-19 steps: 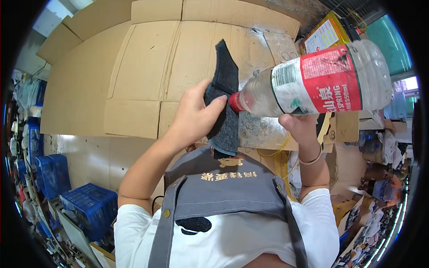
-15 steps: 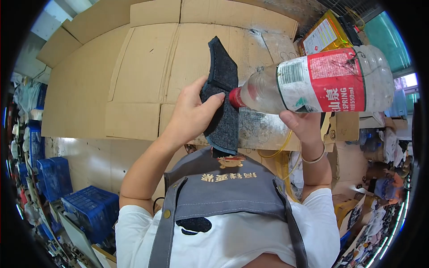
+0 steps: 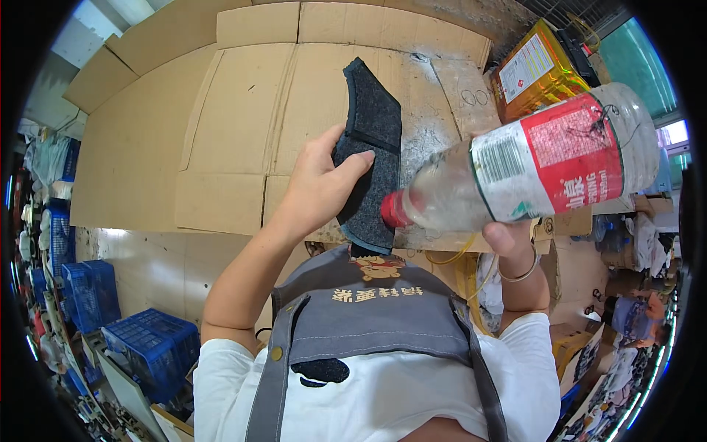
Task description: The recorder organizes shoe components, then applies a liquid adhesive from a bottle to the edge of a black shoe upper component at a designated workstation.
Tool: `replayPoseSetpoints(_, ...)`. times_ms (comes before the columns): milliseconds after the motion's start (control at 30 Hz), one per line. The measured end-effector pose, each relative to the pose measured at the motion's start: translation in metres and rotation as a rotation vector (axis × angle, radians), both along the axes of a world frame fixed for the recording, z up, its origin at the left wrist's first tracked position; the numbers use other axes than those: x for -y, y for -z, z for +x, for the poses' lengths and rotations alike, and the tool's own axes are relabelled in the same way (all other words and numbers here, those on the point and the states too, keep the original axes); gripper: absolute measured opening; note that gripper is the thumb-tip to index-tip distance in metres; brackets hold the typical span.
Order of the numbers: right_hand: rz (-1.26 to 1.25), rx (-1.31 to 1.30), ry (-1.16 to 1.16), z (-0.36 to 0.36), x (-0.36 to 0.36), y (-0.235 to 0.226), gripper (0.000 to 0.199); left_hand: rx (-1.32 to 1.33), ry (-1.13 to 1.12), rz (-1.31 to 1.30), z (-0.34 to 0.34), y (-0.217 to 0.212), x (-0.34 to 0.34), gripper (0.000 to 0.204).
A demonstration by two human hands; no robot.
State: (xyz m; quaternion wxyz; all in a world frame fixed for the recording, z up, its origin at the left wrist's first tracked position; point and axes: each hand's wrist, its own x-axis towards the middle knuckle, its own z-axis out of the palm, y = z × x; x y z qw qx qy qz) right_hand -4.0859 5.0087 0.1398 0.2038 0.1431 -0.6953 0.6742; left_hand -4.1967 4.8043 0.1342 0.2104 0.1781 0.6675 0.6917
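Observation:
A dark grey felt-like fabric piece (image 3: 374, 110) with bound edges stands up from my left hand (image 3: 331, 173), thumb pressed on its face and fingers behind it. My right hand (image 3: 509, 239) grips a clear plastic bottle (image 3: 449, 184) with a red and white label, tilted so its neck points left and down. The bottle's red cap (image 3: 393, 210) is at the right edge of the fabric's lower half, touching it or very close. Most of my right fingers are hidden behind the bottle. Dark threads cling to the bottle's base end.
Flattened cardboard (image 3: 228, 132) covers the work surface, with whitish stains to the right. A gold metal can (image 3: 526, 70) stands at the far right. Blue plastic crates (image 3: 151, 346) sit on the floor at left. A yellow cord (image 3: 449, 258) hangs by the table's front edge.
The bottle has moved down and slightly right, its cap shifting from the fabric's middle to its lower part. The fabric has turned slightly, showing more of its face; my left hand stays put.

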Motion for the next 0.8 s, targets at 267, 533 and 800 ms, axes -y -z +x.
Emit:
replayPoseSetpoints(267,0.18,-0.006,0.088,-0.012,-0.013,0.012,0.053,0.09,0.025,0.039,0.0,-0.004,-0.001,0.023)
replayPoseSetpoints(533,0.422,-0.109,0.022,-0.001,-0.02,0.009,0.063,0.114,-0.007,0.055,-0.003,-0.004,-0.004,0.023)
replayPoseSetpoints(800,0.11,-0.055,0.101,-0.012,-0.012,-0.001,0.049,0.238,0.097,0.134,-0.005,-0.004,-0.001,0.025)
